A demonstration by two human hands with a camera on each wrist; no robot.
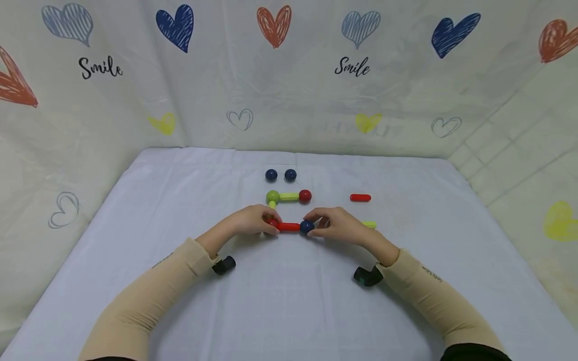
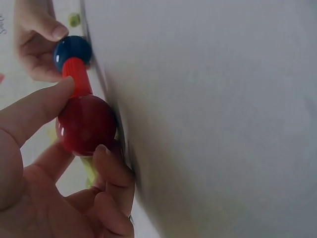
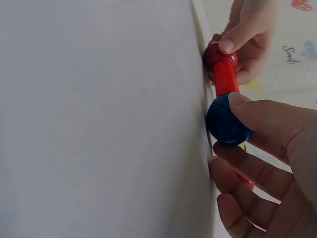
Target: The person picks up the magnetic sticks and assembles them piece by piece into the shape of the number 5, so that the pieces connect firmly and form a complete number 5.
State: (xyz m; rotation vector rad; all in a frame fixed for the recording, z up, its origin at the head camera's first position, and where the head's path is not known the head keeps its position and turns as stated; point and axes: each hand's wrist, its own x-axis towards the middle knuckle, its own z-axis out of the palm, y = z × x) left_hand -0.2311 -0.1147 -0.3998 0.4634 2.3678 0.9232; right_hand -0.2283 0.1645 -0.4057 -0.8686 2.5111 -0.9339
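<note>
A red ball [image 2: 86,125] sits between the thumb and fingers of my left hand [image 1: 256,219], which pinches it close over the table. From that ball a red rod [image 1: 289,227] runs right to a dark blue ball [image 3: 227,120], which my right hand [image 1: 336,225] pinches between thumb and fingers. Behind my left hand a short yellow-green rod [image 1: 272,204] leads up to a green ball [image 1: 273,196]. A second yellow-green rod [image 1: 289,196] joins the green ball to another red ball [image 1: 305,196]. My left fingers partly hide the near red ball in the head view.
Two loose dark blue balls [image 1: 281,175] lie farther back. A loose red rod [image 1: 360,198] lies to the right, and a yellow-green rod [image 1: 369,224] shows partly behind my right hand. White cloth [image 1: 280,301] covers the table; a printed curtain [image 1: 298,90] hangs behind it.
</note>
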